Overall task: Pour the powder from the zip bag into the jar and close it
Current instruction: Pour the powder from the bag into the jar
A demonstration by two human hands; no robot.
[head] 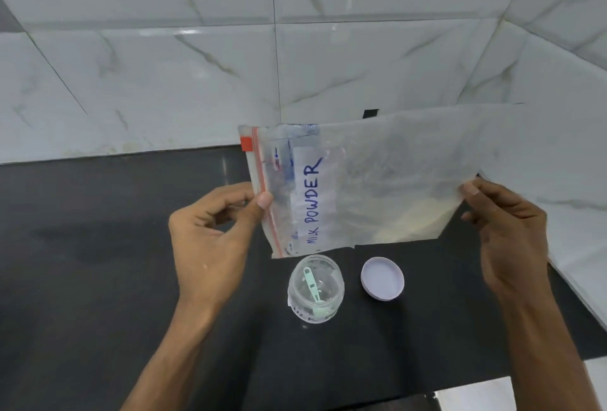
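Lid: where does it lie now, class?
Head view: the lid lies on the dark counter, just right of the jar, below the bag.

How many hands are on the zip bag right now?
2. The left hand pinches the zip bag at its zipper edge; the right hand holds the opposite edge. Neither is hidden.

Black countertop, marbled wall tiles

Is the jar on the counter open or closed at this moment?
Open. The jar has no lid on it; its lid lies apart on the counter to its right, and a green scoop shows inside.
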